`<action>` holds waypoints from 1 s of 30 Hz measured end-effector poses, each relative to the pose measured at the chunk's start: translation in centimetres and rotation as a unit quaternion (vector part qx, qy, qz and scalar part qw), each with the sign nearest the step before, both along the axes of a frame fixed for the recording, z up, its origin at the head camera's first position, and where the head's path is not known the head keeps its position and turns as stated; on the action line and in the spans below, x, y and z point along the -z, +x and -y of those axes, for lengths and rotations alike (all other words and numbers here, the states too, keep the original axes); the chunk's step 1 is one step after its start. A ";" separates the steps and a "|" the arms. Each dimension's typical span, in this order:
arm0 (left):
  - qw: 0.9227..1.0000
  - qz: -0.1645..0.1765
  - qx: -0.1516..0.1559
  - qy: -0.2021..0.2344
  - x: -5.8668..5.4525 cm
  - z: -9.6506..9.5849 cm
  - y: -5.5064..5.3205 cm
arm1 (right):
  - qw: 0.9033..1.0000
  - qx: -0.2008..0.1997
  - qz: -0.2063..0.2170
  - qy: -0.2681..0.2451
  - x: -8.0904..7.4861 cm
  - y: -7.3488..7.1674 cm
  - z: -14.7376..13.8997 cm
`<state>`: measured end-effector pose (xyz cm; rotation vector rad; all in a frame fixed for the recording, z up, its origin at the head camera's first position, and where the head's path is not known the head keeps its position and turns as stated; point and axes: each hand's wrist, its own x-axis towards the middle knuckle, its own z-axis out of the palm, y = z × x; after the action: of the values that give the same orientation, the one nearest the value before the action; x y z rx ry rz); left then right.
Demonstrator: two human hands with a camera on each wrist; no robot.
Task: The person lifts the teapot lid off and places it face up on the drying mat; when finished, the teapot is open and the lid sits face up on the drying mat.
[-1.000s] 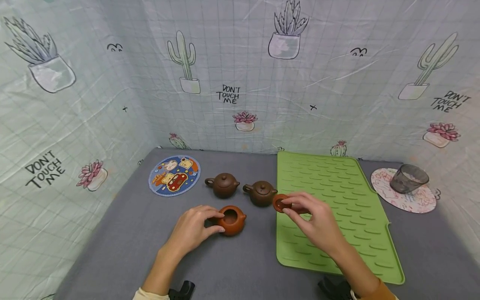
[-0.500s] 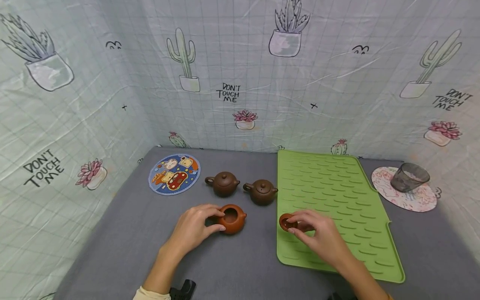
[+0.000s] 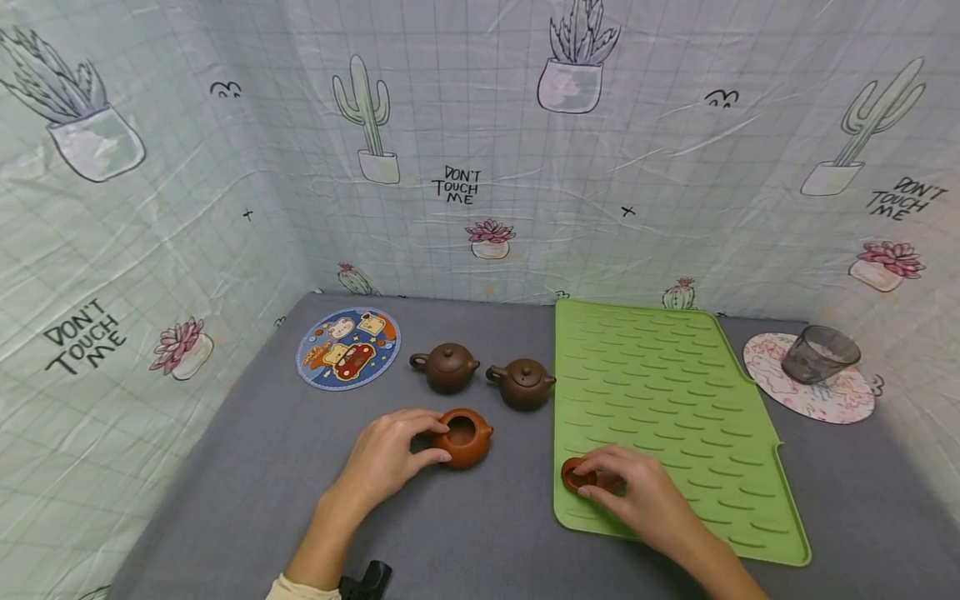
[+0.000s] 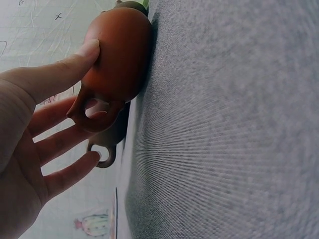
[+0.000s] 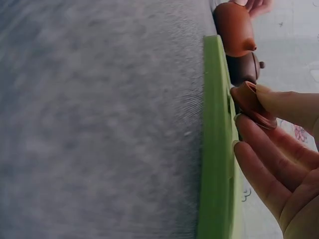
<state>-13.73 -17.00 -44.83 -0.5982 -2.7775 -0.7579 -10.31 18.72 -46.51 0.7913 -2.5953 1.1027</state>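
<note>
In the head view, my left hand (image 3: 393,446) pinches a reddish-brown clay teapot (image 3: 472,450) from its handle side, thumb and fingers on the body. The teapot stands lidless on the grey cloth, its round opening facing up and its spout pointing right. The left wrist view shows its loop handle (image 4: 94,119) within my palm side. My right hand (image 3: 637,492) pinches the matching teapot lid (image 3: 570,487), hollow side up, low over the front left corner of the green mat (image 3: 660,367). In the right wrist view the lid (image 5: 245,99) appears at the mat's surface.
Two dark brown lidded teapots, one on the left (image 3: 448,375) and one by the mat (image 3: 525,392), stand behind the reddish one. A round blue cartoon coaster (image 3: 322,375) lies back left. On the right, a grey translucent cup (image 3: 817,357) stands on a pink patterned coaster (image 3: 847,408).
My right hand has brought the lid down and toward me, from beside the dark teapot to the mat's front left corner. The left hand and its teapot have stayed in place.
</note>
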 end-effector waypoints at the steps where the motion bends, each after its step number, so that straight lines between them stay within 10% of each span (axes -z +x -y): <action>1: 1.000 0.001 -0.001 0.001 0.0 0.0 0.0 | 1.000 0.000 0.003 0.001 0.1 0.0 0.0; 24: 1.000 -0.007 -0.001 0.015 0.4 0.1 0.1 | 0.980 -0.003 0.185 0.076 -1.8 -1.6 0.0; 30: 1.000 -0.009 0.010 0.014 0.3 0.1 -0.1 | 0.980 0.021 0.176 0.093 -2.1 -1.4 0.4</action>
<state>-13.81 -17.11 -45.14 -0.6255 -2.7431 -0.7913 -11.76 18.30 -44.44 0.6195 -3.0308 1.0829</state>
